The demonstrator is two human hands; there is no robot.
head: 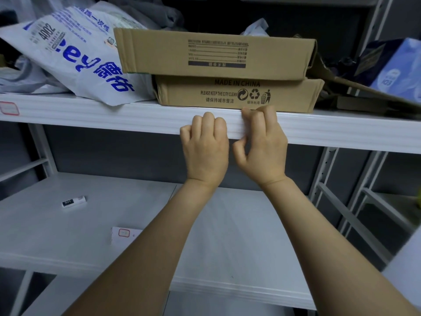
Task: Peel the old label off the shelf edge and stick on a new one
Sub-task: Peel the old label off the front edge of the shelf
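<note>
Hands both up at shelf edge (136,117), under 2 stacked boxes (227,71). Left hand (205,144) — fingers curled tight together, knuckles against the edge, nothing seen in them. Right hand (262,144) just beside it, fingers curled at the edge's top, thumb bent low; we cannot tell whether it pinches anything. 1 red-bordered label (9,108) sits on the edge far left — well apart from both hands. Label sheet (124,233) lies on lower shelf (45,224).
</note>
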